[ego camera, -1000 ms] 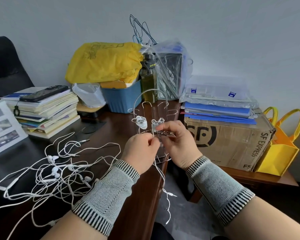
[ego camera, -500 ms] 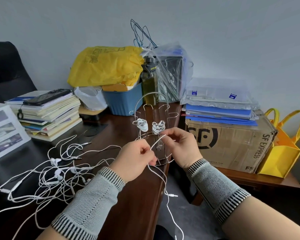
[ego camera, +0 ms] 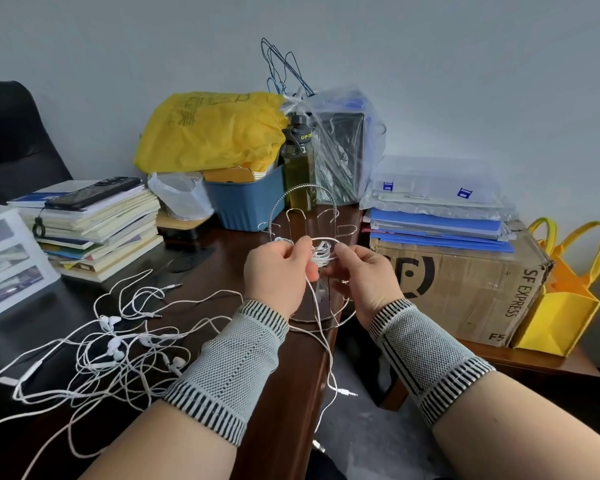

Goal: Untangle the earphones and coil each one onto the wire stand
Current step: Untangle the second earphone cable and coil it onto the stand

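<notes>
Pinching one white earphone cable [ego camera: 321,327] taut, both the left hand [ego camera: 279,271] and right hand [ego camera: 362,277] looped it around the wire stand [ego camera: 303,202], apparently to coil it.

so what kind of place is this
Probably an office or home workspace: a dark wooden desk with a stack of books, piled blue folders on an SF Express carton, and a black chair.

A single head-worn camera is looking forward and down from close above the dark brown wooden table [ego camera: 194,306], facing the pale grey wall [ego camera: 430,64] behind it.
</notes>
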The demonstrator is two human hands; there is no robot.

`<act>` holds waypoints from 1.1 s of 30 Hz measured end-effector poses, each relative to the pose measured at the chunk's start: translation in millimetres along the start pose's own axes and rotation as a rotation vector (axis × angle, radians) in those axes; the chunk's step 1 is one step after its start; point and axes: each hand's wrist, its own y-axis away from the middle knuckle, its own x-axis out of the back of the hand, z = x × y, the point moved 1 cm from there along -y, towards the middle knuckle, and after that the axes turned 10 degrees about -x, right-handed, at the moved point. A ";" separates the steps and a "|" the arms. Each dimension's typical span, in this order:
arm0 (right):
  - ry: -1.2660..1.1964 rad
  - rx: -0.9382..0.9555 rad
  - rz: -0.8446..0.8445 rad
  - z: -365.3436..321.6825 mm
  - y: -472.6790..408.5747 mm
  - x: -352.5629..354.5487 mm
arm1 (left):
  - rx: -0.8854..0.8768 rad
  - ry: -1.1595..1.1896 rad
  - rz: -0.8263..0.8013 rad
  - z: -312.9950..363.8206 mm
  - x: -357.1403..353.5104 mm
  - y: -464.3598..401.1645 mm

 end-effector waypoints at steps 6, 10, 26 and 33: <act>0.150 -0.005 0.102 -6.5 -6.7 -4.9 | -0.126 -0.364 -0.054 -5.7 0.3 -5.2; 0.178 -0.005 0.115 -6.6 -8.4 -4.2 | -0.165 -0.482 -0.066 -11.0 -2.7 -4.6; 0.142 0.101 -0.034 8.2 -1.9 1.7 | -0.201 -0.128 -0.229 -21.1 7.8 21.4; 0.258 0.231 0.031 10.0 -0.8 -0.4 | -0.053 0.066 -0.224 -20.3 11.9 18.6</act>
